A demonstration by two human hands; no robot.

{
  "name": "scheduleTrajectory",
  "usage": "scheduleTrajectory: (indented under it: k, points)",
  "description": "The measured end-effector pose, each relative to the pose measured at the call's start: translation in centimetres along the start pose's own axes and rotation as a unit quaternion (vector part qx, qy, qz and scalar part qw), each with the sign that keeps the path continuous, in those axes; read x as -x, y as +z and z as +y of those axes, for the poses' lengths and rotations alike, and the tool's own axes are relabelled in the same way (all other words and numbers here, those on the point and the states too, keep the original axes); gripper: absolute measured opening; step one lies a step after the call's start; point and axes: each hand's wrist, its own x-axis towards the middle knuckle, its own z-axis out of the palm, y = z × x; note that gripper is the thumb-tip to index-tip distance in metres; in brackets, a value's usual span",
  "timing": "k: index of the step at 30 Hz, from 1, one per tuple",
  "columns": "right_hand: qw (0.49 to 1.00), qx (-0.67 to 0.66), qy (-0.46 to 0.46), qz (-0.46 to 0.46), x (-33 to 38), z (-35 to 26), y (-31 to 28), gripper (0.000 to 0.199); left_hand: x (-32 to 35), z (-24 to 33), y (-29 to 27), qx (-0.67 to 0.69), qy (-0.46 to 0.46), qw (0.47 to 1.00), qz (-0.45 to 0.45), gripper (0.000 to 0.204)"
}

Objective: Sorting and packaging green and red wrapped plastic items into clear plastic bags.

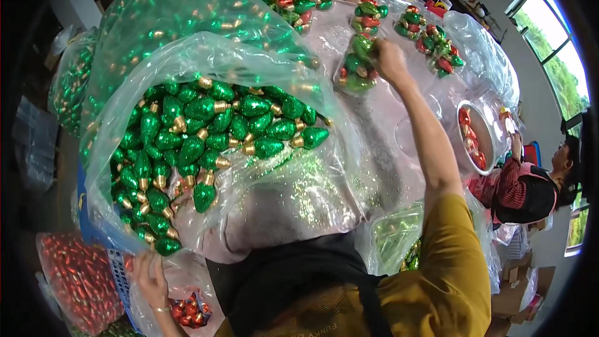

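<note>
Right hand at the top of a clear pack, left hand low by the bag lip.

Clear pack (355, 85) stands on the covered table (262, 219), past the open bag (100, 171) of green bulbs (267, 147). Right hand (391, 62) is bent over its near right corner, fingers curled narrow; can't tell if they pinch a bulb, since the hand's own back hides the tips. Left hand (151, 282) has fingers half extended beside the bag's lower edge; grip on the film unclear. Bulbs look light, hard-shelled, maybe brittle (glitter's all over the cover, so expect shedding and some slip). I'd take them by the gold cap or round the fat middle; pack walls look thin, so don't squeeze. Pack's far side is blocked, lower red bulbs (189, 312) partly cut off by film.
</note>
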Motion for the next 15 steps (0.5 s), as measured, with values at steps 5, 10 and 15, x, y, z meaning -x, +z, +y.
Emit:
scheduleTrajectory:
  k: [5,10,15]
  points:
    - [0.999,0.001,0.015,0.052,-9.0,3.9,10.9,0.039,2.9,-3.1,0.1,-0.016,-0.091,0.995,-0.03,0.012]
    - [0.978,0.11,0.042,0.174,-12.5,3.5,10.4,0.047,4.8,-6.6,0.7,-0.011,-0.139,0.99,-0.022,0.016]
    - [0.937,0.194,0.264,-0.118,-7.5,14.3,3.0,0.056,6.7,-6.1,-0.3,-0.111,-0.169,0.974,0.099,0.027]
